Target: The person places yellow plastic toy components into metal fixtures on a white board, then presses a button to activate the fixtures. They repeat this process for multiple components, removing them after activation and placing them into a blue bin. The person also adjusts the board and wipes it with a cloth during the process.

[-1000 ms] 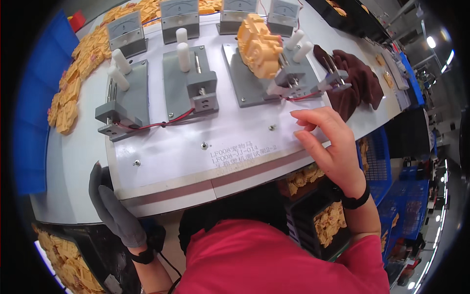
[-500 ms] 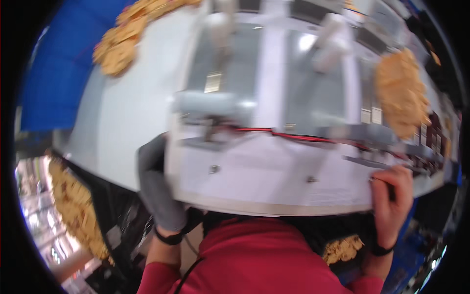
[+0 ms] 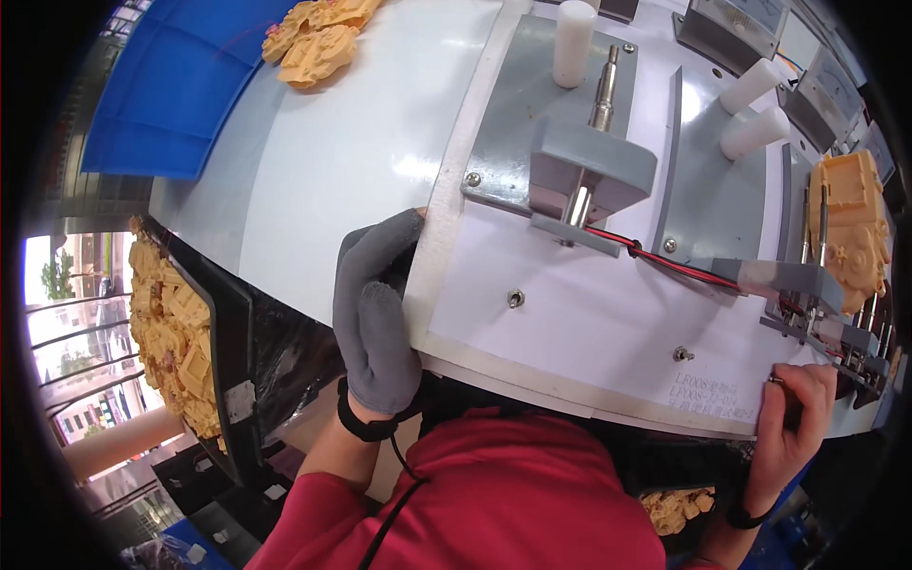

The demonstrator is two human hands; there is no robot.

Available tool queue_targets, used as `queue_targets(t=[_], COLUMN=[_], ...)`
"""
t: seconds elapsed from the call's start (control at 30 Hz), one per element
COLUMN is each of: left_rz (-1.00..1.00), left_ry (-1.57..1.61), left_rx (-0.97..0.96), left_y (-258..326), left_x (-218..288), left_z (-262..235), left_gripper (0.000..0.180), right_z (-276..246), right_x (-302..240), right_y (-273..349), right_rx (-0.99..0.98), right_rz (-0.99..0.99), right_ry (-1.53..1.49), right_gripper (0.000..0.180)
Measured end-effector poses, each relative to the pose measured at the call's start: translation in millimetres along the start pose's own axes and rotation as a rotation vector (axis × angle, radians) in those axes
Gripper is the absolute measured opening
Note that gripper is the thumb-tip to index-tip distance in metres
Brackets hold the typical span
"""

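A white test board [image 3: 570, 313] with grey plates and clamps lies in front of me. My left hand [image 3: 375, 304], in a grey glove with a black wrist strap, rests along its left edge, fingers stretched out. At the board's front right corner, the curled fingers of my right hand [image 3: 798, 408] close on a small metal toggle switch, partly hidden by them. Two more toggle switches, one left [image 3: 515, 299] and one nearer my right hand [image 3: 682, 353], stand on the front strip. A yellow-orange moulded plastic part [image 3: 850, 228] sits on the fixture at the right, beyond that hand.
A grey clamp block [image 3: 589, 166] with a metal pin and white posts [image 3: 575, 43] rise from the board. Red and black wires [image 3: 665, 261] cross it. Meters [image 3: 736, 24] stand at the back. Orange parts [image 3: 323, 52] lie beside a blue bin [image 3: 176, 90]; more fill a black crate [image 3: 180, 342].
My view has turned, so the board appears farther right and is sharper. Both hands stay at the board's edge and corner.
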State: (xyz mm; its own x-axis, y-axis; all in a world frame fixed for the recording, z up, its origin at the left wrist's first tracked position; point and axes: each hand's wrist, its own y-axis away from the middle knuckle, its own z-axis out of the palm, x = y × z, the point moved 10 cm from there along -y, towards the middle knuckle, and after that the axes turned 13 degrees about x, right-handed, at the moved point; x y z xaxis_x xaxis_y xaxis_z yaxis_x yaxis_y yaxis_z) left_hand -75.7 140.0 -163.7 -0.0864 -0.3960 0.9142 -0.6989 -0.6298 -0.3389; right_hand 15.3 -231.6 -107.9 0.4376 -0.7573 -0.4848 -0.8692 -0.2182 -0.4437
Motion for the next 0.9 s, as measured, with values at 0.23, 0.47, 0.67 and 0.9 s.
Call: queue_targets(t=[0.23, 0.47, 0.67, 0.9], left_rz=[0.071, 0.082, 0.087, 0.079], left_ry=[0.02, 0.04, 0.048, 0.028], left_rx=[-0.011, -0.008, -0.003, -0.005], left_y=[-2, -2, -4, -4], left_x=[8, 9, 8, 9], left_z=[2, 2, 2, 0], left_gripper=[0.047, 0.046, 0.045, 0.044], right_z=[0, 2, 2, 1], right_x=[-4, -11, -15, -20], right_y=[-1, -3, -4, -4], right_rx=[0.028, 0.042, 0.051, 0.069], right_rz=[0.002, -0.054, -0.106, -0.17], right_ry=[-0.004, -0.01, -0.052, -0.055], right_gripper=[0.022, 0.021, 0.023, 0.025])
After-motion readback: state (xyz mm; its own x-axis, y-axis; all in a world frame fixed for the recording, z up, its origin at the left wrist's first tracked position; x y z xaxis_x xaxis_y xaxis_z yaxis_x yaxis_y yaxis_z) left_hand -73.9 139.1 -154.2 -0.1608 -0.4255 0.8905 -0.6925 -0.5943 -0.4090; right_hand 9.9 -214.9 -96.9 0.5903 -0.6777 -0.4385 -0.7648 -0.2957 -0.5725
